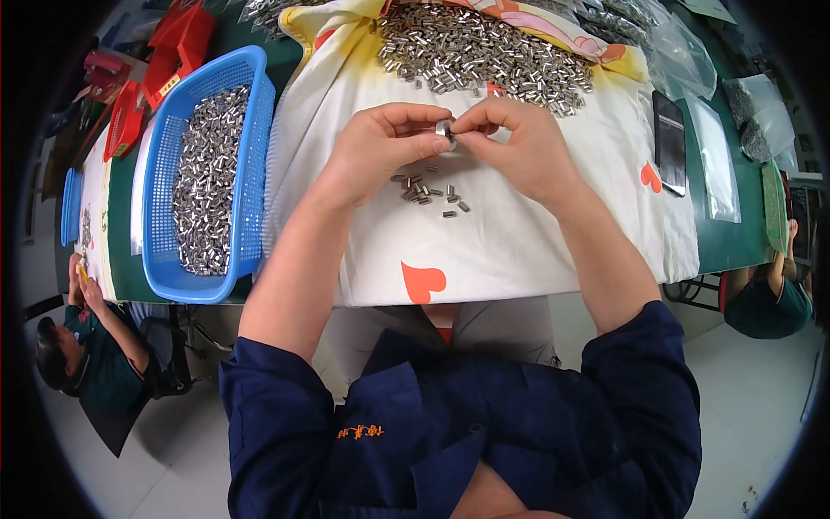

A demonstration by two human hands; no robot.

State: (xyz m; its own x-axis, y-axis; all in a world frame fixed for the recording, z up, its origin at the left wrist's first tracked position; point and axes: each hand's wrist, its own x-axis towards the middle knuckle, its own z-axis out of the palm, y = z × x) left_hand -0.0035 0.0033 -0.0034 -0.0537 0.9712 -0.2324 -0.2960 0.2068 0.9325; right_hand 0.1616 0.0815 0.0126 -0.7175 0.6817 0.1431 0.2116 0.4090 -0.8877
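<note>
Metal piece point(443, 131) pinched in left hand point(372, 149), right hand point(526, 149) at its right side (can't tell whether gripping)

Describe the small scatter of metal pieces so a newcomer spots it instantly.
Start at the white cloth spread over the green table. On it, just below the left hand and right hand in the picture, lies a scatter of short silvery cylinders. It is small and loosely spread, unlike the dense heap farther back and the filled blue basket at left.
</note>
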